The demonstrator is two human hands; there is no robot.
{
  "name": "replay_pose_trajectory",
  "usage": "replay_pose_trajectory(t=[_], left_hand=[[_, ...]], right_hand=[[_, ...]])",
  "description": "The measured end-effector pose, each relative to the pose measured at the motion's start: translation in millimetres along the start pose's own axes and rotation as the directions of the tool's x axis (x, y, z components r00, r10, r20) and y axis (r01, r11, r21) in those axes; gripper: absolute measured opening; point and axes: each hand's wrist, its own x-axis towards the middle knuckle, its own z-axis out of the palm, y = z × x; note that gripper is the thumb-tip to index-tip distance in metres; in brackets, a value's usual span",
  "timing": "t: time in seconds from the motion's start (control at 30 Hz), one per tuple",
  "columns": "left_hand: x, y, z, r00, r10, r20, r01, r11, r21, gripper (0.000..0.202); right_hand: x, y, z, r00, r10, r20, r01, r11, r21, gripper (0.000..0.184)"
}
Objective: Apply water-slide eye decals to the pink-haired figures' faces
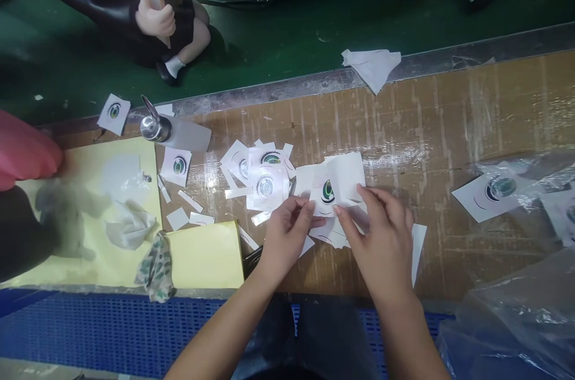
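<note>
A small white paper sheet printed with a green eye decal (328,191) is between my two hands above the work surface. My left hand (288,227) pinches the sheet's lower left edge between thumb and fingers. On the opposite side, my right hand (381,227) has its thumb at the lower edge and its index finger on the right part, gripping the paper. A blank white flap rises at the sheet's upper right. Beneath and around my hands lie more white papers, partly hidden. Just left is a pile of eye decal sheets (265,183).
A clear spray bottle (188,133) lies behind paper strips. Yellow sheets (202,254), a crumpled tissue (130,225) and a camouflage cloth (157,269) are left. Plastic film (516,308) lies right. Dark-clothed figures (117,20) rest on the green belt (291,38). A person's pink sleeve (27,149) enters left.
</note>
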Motion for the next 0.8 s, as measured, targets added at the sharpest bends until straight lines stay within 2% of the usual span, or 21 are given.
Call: replay_pose_trajectory(t=[0.17, 0.33, 0.43, 0.53, 0.63, 0.7, 0.77, 0.8], left_hand=[[3, -1, -2.5, 0.999, 0.034, -0.019, -0.032, 0.994, 0.102, 0.051], [4, -1, -4.9, 0.998, 0.067, -0.006, -0.065, 0.980, 0.190, 0.040], [4, -1, -5.4, 0.993, 0.114, 0.024, -0.116, 0.963, 0.243, 0.032], [-1, 1, -1.2, 0.973, 0.209, 0.103, -0.230, 0.927, 0.297, 0.026], [-10, 8, 8.9, 0.902, 0.323, 0.285, -0.407, 0.857, 0.317, 0.020], [-15, 11, 16.0, 0.823, 0.381, 0.421, -0.527, 0.790, 0.314, 0.025], [-19, 10, 20.2, 0.746, 0.441, 0.499, -0.637, 0.690, 0.342, 0.033], [-19, 9, 20.7, 0.723, 0.468, 0.508, -0.674, 0.639, 0.370, 0.035]], right_hand=[[2, 1, 0, 1.000, -0.014, -0.016, 0.014, 0.999, -0.034, 0.043], [2, -1, 0, 1.000, 0.012, -0.025, -0.012, 1.000, -0.015, 0.040], [1, -2, -6, 0.998, 0.055, -0.007, -0.055, 0.996, 0.075, 0.038], [-6, -4, -18, 0.993, 0.114, 0.027, -0.117, 0.965, 0.235, 0.039], [-20, -5, -25, 0.985, 0.152, 0.087, -0.174, 0.893, 0.414, 0.050], [-27, -4, -24, 0.972, 0.195, 0.127, -0.233, 0.832, 0.504, 0.056], [-30, -2, -19, 0.946, 0.292, 0.139, -0.319, 0.769, 0.554, 0.053], [-29, -1, -16, 0.925, 0.354, 0.134, -0.365, 0.740, 0.566, 0.048]])
